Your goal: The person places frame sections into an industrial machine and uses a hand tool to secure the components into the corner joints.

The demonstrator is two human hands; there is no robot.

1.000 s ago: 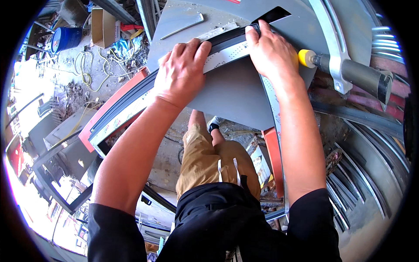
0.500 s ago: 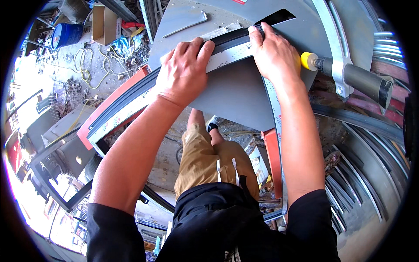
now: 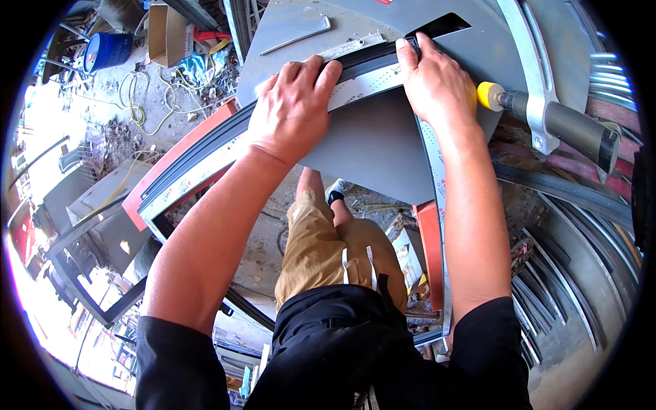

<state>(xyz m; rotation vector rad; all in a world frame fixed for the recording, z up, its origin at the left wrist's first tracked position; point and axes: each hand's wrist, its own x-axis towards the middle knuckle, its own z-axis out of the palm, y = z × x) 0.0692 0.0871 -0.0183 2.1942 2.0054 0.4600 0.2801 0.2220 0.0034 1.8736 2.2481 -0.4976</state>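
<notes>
A dark-edged window frame [image 3: 365,91] with white printed film on its face lies across the grey metal table [image 3: 383,130] and reaches down toward me. My left hand [image 3: 292,102] curls over its far rail, fingers bent down behind the edge. At the frame's upper right corner is my right hand [image 3: 437,80], its thumb and fingers gripping the dark edge; the palm hides part of the joint. Just beyond the rail rests a thin pale strip [image 3: 352,46], with a hex key [image 3: 297,37] farther off. Close to the right hand's wrist is a dark slot [image 3: 441,25] in the tabletop.
A black cylinder [image 3: 570,123] with a yellow tip [image 3: 489,96] sits in a grey bracket [image 3: 534,75] at the right. Red-orange supports [image 3: 429,256] stand under the frame. Long profiles [image 3: 557,287] are stacked at right. Hoses, a cardboard box [image 3: 167,37] and a blue bucket [image 3: 107,52] litter the left floor.
The whole view has shifted slightly, so the table and frame appear a little farther right. Both hands keep the same places on the frame.
</notes>
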